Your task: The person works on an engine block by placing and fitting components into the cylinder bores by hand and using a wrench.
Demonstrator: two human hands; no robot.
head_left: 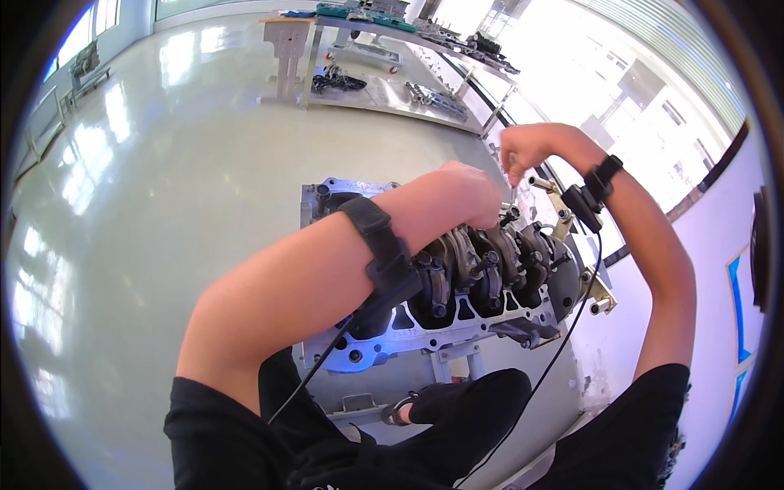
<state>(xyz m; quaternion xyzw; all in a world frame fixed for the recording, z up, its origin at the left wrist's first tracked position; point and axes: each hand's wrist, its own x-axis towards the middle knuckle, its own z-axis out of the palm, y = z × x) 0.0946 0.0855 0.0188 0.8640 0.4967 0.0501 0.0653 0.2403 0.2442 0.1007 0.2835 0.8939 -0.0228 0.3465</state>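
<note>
An engine block [392, 343] with its crankshaft side up sits in front of me, and bearing caps with bolts [490, 260] show along its middle. My left hand [472, 194] is closed over the far side of the block; its fingertips are hidden, so I cannot make out what they grip. Beyond it, at the far right of the block, my raised right hand [527, 151] is closed around the upper end of a thin metal tool [514, 194]. The tool reaches down toward a bolt [510, 215] close to my left hand.
Brass-coloured stand arms [603, 300] hold the block's right end, next to a white wall [645, 327]. A metal workbench [384, 106] with engine parts stands at the back. Black cables [563, 347] run from both wrist straps. My leg [482, 404] is under the block.
</note>
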